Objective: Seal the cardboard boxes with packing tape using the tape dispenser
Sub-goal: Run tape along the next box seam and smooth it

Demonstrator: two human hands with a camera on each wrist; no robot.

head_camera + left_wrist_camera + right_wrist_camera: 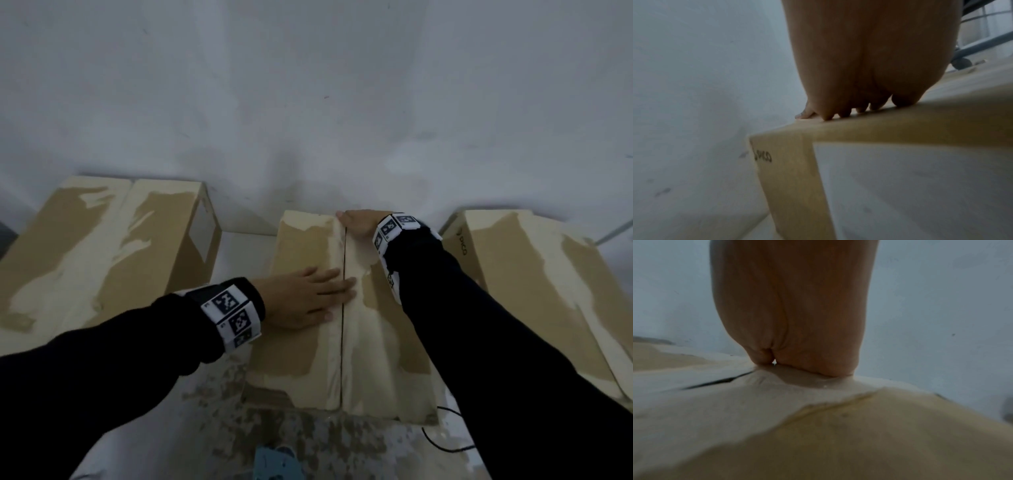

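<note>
A cardboard box with pale torn patches stands in front of me, and a dark seam runs down its top between the two flaps. My left hand lies flat on the left flap with straight fingers reaching the seam; the left wrist view shows the fingertips on the top of the box. My right hand presses on the far edge beside the seam, thumb straight. In the right wrist view its palm rests on the flap; its fingers are hidden. No tape dispenser is in view.
A second box stands to the left and a third box to the right. A white wall is close behind all three. A black cable and a blue object lie on the floor near me.
</note>
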